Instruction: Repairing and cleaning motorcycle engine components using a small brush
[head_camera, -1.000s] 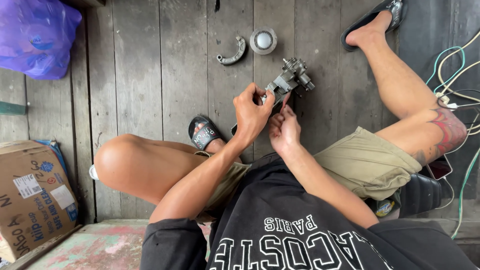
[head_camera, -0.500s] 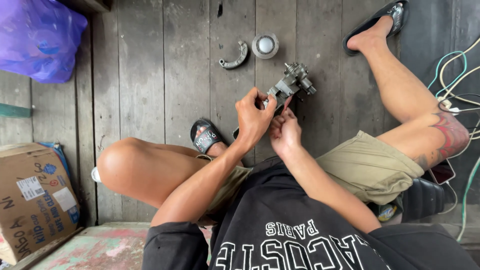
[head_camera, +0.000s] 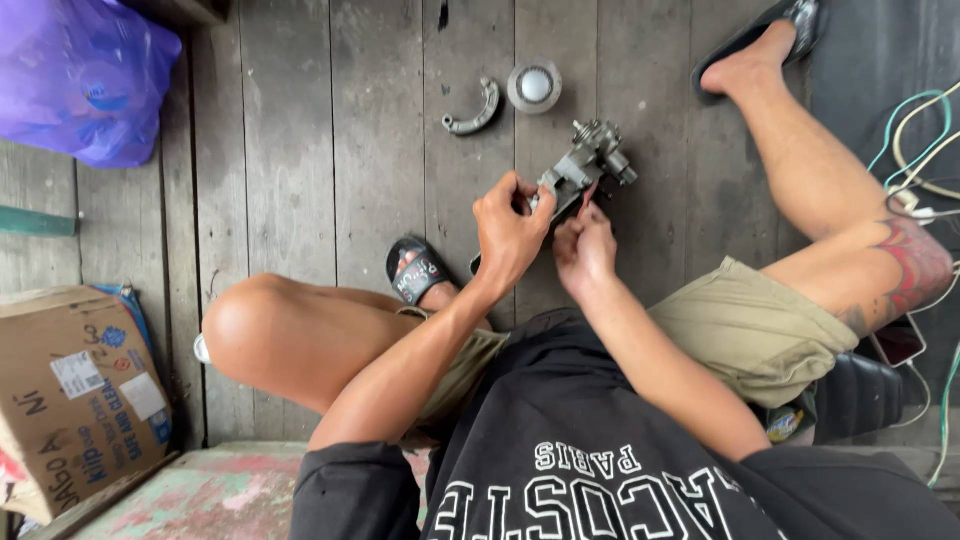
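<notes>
A grey metal machine part (head_camera: 588, 162), long with a gear-like end, is held above the plank floor in front of me. My left hand (head_camera: 508, 232) grips its near end, fingers wrapped around it. My right hand (head_camera: 584, 245) is just beside it, fingertips pinched on a thin red-tipped tool pressed against the part's underside. Both forearms reach out over my lap.
A curved metal shoe piece (head_camera: 474, 112) and a round cap (head_camera: 534, 86) lie on the floor beyond the part. A purple bag (head_camera: 82, 82) sits top left, a cardboard box (head_camera: 70, 395) at left, cables (head_camera: 915, 160) at right. My bent knee (head_camera: 250, 325) is left.
The part and both hands have stayed nearly in place; my right fingers shifted slightly along the part's underside.
</notes>
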